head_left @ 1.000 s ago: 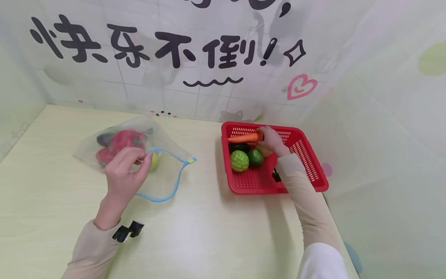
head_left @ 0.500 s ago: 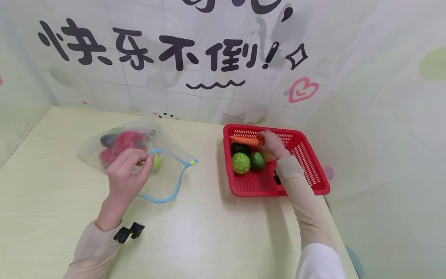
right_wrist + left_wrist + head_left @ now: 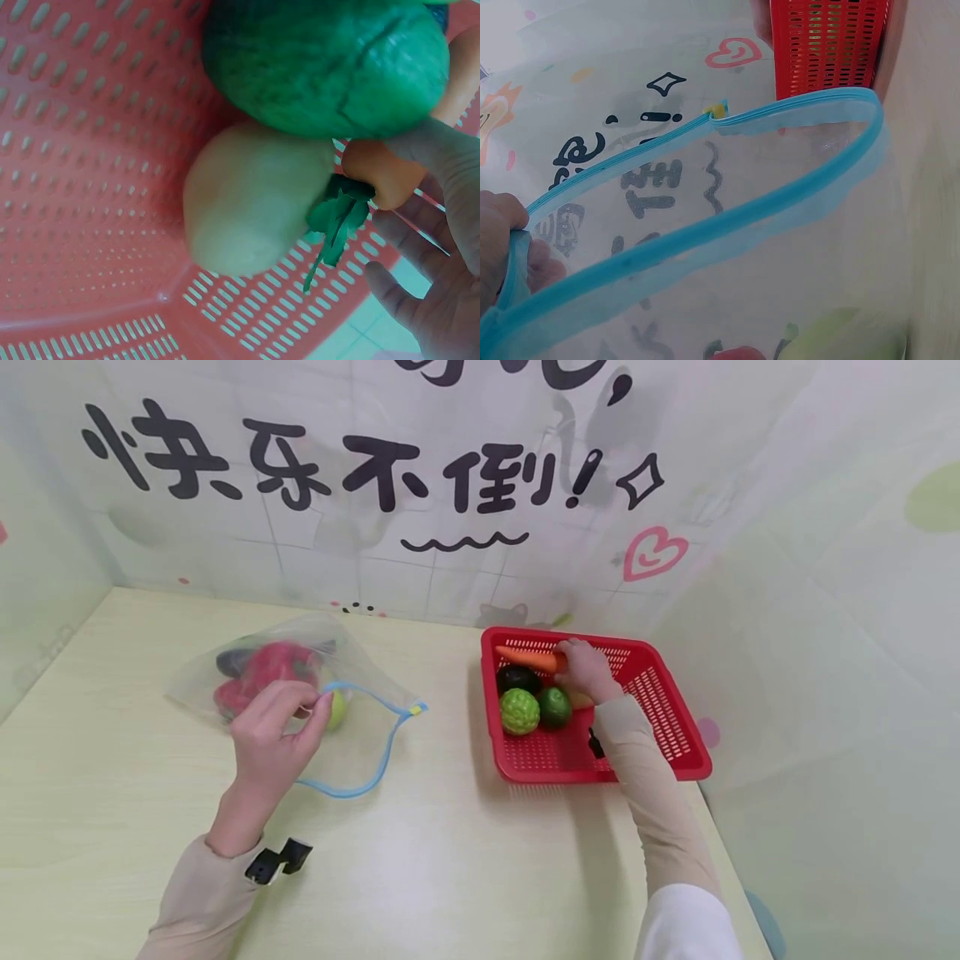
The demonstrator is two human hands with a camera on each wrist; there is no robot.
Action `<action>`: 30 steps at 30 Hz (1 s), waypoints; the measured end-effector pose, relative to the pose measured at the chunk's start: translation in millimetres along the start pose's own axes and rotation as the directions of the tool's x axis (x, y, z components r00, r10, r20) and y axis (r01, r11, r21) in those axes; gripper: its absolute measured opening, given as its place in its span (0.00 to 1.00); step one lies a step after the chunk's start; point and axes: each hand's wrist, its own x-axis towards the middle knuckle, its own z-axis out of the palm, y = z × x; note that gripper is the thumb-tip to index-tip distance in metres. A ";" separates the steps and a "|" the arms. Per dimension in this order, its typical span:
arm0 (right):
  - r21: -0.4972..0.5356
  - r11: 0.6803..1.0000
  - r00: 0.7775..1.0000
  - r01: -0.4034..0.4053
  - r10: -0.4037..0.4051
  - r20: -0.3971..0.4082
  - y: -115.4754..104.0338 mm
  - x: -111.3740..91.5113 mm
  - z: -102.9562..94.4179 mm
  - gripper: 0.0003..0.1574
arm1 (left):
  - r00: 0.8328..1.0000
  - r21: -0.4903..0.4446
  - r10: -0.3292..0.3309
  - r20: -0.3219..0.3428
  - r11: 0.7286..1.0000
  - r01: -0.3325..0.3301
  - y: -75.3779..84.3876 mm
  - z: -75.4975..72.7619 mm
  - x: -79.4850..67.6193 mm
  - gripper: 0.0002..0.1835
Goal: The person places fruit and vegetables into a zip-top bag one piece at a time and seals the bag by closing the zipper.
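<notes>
Carrot [image 3: 527, 658] slanted inside the red basket [image 3: 558, 776], its thick end gripped by the right hand [image 3: 585, 670]; the left hand [image 3: 272, 733] pinched the blue-rimmed clear bag [image 3: 697, 232].

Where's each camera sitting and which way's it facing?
Head: on the head, looking forward and down at bag and basket; left hand, right hand, sleeves show.
Left wrist: on that wrist, looking over the bag's mouth; left hand shows.
Right wrist: on that wrist, looking into the basket; right hand shows.
Head and left wrist both show the bag.
</notes>
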 end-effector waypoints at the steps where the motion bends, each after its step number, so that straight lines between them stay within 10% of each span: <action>1: 0.009 1.000 1.000 -0.008 0.008 -0.002 0.4 -1.9 -2.9 0.28 | 1.000 -0.001 -0.001 0.000 1.000 0.001 0.1 0.4 -0.1 0.23; 19: 0.231 0.967 0.978 0.104 -0.057 -0.201 -35.2 -87.7 -54.1 0.30 | 1.000 -0.019 0.000 0.007 1.000 0.000 -0.9 5.5 -3.0 0.22; 30: 0.276 0.855 0.871 0.439 -0.329 -0.366 -87.5 -127.4 -38.4 0.25 | 1.000 -0.024 -0.004 0.015 1.000 0.004 -1.8 5.5 -3.2 0.22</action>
